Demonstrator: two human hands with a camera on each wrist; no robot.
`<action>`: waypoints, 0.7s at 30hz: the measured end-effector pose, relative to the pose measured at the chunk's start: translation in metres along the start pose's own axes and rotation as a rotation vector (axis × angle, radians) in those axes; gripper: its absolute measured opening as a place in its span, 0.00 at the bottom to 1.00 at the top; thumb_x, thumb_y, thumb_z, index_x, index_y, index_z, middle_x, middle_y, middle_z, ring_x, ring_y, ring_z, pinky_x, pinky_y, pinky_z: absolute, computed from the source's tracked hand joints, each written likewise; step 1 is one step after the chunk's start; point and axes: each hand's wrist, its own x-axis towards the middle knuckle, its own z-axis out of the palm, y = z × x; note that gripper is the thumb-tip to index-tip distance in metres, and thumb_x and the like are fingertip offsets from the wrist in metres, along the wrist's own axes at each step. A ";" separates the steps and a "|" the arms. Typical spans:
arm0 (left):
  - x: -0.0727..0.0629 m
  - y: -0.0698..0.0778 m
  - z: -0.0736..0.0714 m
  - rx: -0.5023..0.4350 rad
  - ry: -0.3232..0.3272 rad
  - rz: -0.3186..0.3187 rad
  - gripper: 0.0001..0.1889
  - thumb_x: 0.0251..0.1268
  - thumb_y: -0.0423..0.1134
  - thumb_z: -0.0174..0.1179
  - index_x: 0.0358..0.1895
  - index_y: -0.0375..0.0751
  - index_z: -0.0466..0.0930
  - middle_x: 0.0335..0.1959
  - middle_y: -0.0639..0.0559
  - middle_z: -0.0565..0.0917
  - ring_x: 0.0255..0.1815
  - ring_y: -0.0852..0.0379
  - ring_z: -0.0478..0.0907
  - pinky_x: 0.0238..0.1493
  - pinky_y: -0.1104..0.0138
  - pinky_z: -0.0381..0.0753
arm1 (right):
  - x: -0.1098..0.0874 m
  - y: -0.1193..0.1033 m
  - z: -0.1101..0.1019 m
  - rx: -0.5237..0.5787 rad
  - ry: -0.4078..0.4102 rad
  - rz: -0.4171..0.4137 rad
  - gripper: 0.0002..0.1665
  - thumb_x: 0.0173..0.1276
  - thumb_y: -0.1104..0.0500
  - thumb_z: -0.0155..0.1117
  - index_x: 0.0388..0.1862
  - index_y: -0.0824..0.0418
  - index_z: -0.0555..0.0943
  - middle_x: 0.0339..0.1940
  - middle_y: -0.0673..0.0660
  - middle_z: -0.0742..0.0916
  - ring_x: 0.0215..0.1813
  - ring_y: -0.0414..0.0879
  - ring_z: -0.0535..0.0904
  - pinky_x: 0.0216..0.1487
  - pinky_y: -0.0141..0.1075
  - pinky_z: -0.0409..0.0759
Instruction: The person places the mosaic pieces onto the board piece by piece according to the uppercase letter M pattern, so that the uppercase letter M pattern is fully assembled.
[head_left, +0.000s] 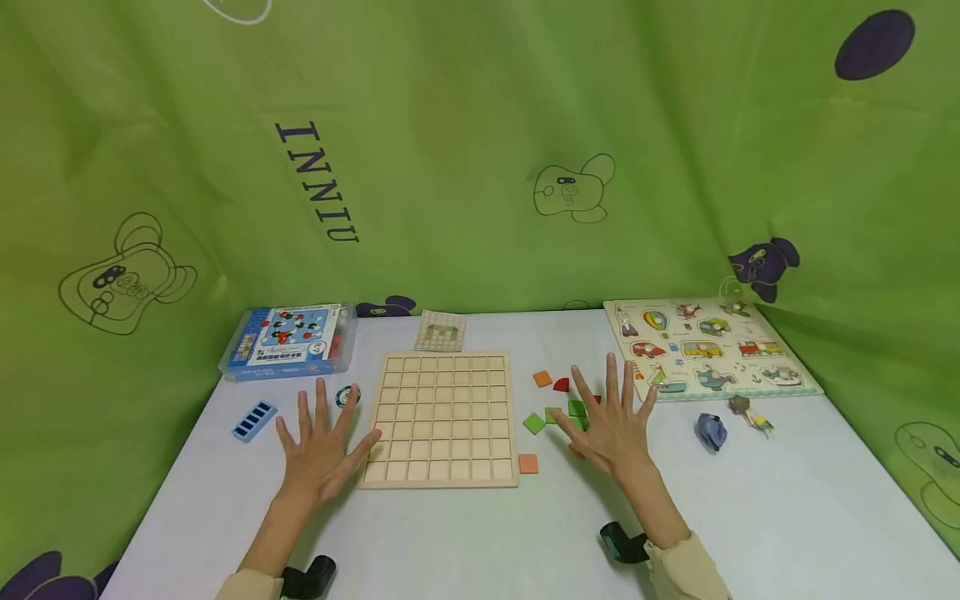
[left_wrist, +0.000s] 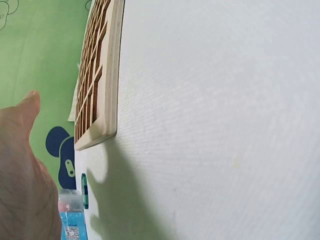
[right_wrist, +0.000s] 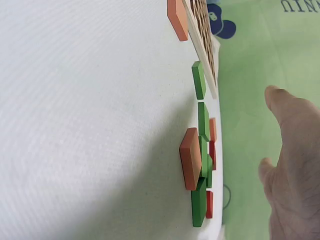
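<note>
A wooden grid board (head_left: 442, 421) with bare square cells lies in the middle of the table. My left hand (head_left: 318, 458) hovers at its left edge, fingers spread and holding nothing; the left wrist view shows the thumb (left_wrist: 31, 105) apart from the board. To the right, my right hand (head_left: 611, 429) is held with fingers spread above several loose tiles. Among these are green tiles (head_left: 534, 423), an orange tile (head_left: 528, 464) and a red quarter-round tile (head_left: 561, 384). Part of the tile group is hidden beneath that hand in the head view.
Behind the board lies a pattern card (head_left: 441, 332). At left are a boxed set (head_left: 288, 340), a blue slotted block (head_left: 254, 421) and a round token (head_left: 347, 396). At right stand a picture puzzle board (head_left: 708, 350), a blue-grey lump (head_left: 711, 432) and a small yellow figure (head_left: 761, 423).
</note>
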 end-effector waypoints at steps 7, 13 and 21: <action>-0.004 0.002 0.001 -0.005 -0.003 -0.004 0.43 0.66 0.69 0.42 0.77 0.52 0.42 0.76 0.35 0.31 0.73 0.29 0.27 0.62 0.30 0.21 | -0.001 0.001 -0.002 -0.004 -0.030 0.015 0.47 0.63 0.30 0.53 0.76 0.49 0.58 0.77 0.67 0.43 0.75 0.68 0.32 0.63 0.74 0.30; -0.008 0.002 0.004 -0.006 -0.010 -0.002 0.43 0.66 0.69 0.43 0.77 0.49 0.46 0.76 0.34 0.32 0.73 0.29 0.28 0.62 0.30 0.22 | -0.001 0.002 -0.001 -0.001 -0.032 0.016 0.47 0.63 0.29 0.51 0.76 0.49 0.58 0.77 0.67 0.44 0.75 0.68 0.32 0.62 0.75 0.30; -0.012 0.002 0.006 -0.004 -0.022 0.014 0.42 0.66 0.68 0.42 0.77 0.50 0.45 0.76 0.35 0.32 0.73 0.30 0.29 0.62 0.31 0.21 | -0.001 0.003 0.001 0.020 -0.049 0.018 0.48 0.64 0.28 0.50 0.76 0.49 0.57 0.77 0.66 0.43 0.75 0.65 0.27 0.62 0.74 0.28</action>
